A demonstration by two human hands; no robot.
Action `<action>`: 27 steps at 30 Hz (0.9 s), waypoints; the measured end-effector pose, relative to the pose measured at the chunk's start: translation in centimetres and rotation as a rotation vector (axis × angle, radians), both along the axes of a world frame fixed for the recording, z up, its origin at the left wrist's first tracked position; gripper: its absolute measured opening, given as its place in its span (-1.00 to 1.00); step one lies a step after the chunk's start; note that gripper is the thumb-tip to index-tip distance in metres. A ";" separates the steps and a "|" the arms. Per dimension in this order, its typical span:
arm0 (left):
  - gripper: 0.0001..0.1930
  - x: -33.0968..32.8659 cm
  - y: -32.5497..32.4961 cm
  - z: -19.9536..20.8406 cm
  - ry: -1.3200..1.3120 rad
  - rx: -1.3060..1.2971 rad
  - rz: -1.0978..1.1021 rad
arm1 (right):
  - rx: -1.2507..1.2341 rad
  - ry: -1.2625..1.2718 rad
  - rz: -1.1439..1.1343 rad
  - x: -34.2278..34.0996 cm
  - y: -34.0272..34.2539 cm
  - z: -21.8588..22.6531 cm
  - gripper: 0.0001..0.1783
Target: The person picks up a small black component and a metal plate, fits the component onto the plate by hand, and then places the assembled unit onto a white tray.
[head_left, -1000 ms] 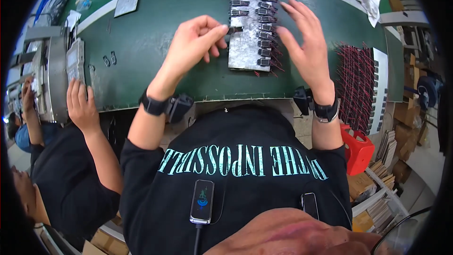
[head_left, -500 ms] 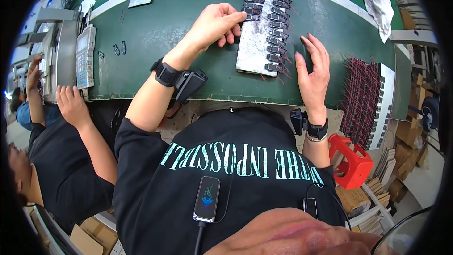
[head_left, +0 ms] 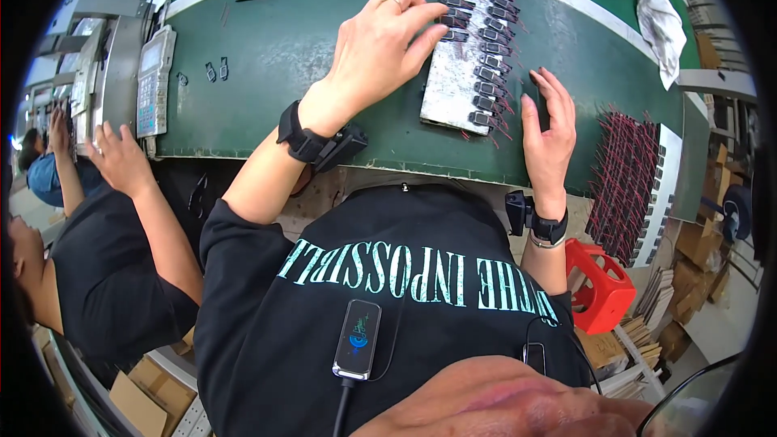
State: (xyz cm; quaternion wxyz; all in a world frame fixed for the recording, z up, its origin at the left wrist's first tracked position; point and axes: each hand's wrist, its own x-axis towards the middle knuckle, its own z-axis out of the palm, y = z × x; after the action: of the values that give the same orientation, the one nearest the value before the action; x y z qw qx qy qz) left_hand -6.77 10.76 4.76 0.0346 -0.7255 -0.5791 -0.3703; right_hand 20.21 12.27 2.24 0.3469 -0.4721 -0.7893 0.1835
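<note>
A metal plate lies on the green table, bearing two columns of small black rectangular parts with thin dark red wires. The left column covers only the far part of the plate; the right column runs almost its whole length. My left hand hovers at the plate's left edge, thumb and forefinger apart beside the nearest black part of the left column. Nothing shows between those fingertips. To the right of the plate, my right hand is open and empty, its fingers loosely bent near the table's front edge.
Another plate packed with red-wired parts lies at the right, above a red stool. Several loose black parts lie left, near a keypad device. A co-worker's hand is beyond it. A white cloth hangs back right.
My left thumb and forefinger have parted and drawn off the nearest black part in the left column, which stays on the plate. My right hand keeps its pose. The whole view has shifted slightly.
</note>
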 end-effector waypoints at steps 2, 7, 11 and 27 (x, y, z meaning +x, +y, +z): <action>-0.74 0.7 -0.4 0.5 0.076 -0.056 0.000 | 0.004 0.000 -0.003 0.0 0.0 0.1 -0.65; -0.70 0.9 -0.3 0.4 0.200 -0.111 -0.035 | 0.003 0.013 -0.011 0.1 0.1 -0.1 -0.66; -0.71 0.7 -0.6 0.4 0.202 -0.058 -0.045 | -0.007 -0.006 0.007 -0.2 0.3 0.1 -0.65; -0.34 -16.3 -10.5 -3.6 0.327 -0.154 0.844 | -0.031 0.004 0.049 0.6 0.3 -1.0 -0.64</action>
State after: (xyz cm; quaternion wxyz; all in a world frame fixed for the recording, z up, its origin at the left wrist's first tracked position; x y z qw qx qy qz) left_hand -23.07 0.29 1.15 0.2194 -0.4753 -0.8368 -0.1605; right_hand 20.84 12.54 1.27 0.3365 -0.4578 -0.7970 0.2050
